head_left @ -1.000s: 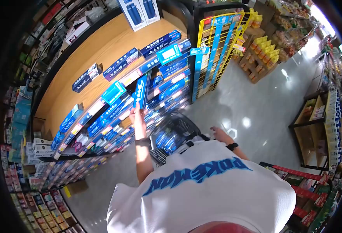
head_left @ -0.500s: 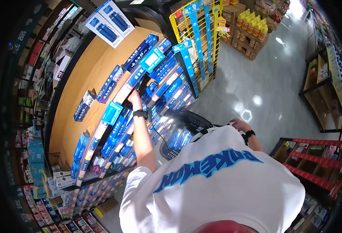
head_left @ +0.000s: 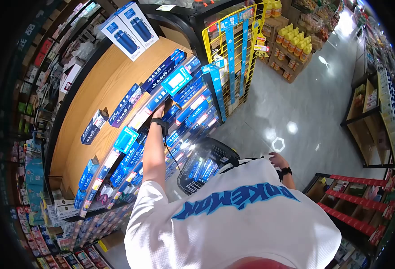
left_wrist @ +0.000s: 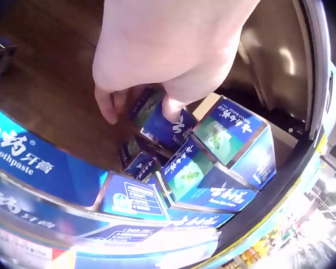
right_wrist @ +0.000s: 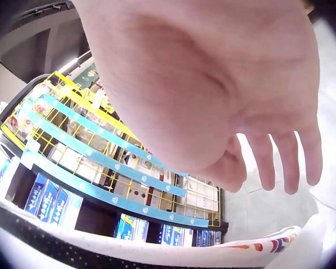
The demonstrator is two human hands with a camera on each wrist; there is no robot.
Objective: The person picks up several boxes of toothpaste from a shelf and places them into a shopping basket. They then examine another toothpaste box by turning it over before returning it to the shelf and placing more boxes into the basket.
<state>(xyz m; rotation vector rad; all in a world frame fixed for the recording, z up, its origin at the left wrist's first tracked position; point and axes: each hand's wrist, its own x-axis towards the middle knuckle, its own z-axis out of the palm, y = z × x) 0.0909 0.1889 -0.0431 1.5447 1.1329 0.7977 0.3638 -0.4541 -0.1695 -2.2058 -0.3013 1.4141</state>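
My left hand (head_left: pixel 159 112) reaches into a shelf bay below the wooden top. In the left wrist view, the thumb of the left hand (left_wrist: pixel 168 50) lies against a dark blue toothpaste box (left_wrist: pixel 167 128), with curled fingers at its far end, pinching it. More blue and green boxes (left_wrist: pixel 229 134) stand beside it; part of the pinched box is hidden. Away from the shelf, my right hand (head_left: pixel 278 160) hangs near the shirt's side, holding nothing. Its fingers are loosely extended in the right wrist view, where the hand (right_wrist: pixel 213 84) covers much of the picture.
A dark shopping basket (head_left: pixel 186 181) with blue boxes inside is close to the body. Boxed bottles (head_left: pixel 132 31) and several small boxes stand on the wooden shelf top (head_left: pixel 72 152). A yellow wire rack (head_left: pixel 238 58) adjoins the shelf's end.
A second ago my left hand held a blue box upright in front of the shelf; it has since moved into the bay. My right hand has moved slightly outward. The head view has shifted.
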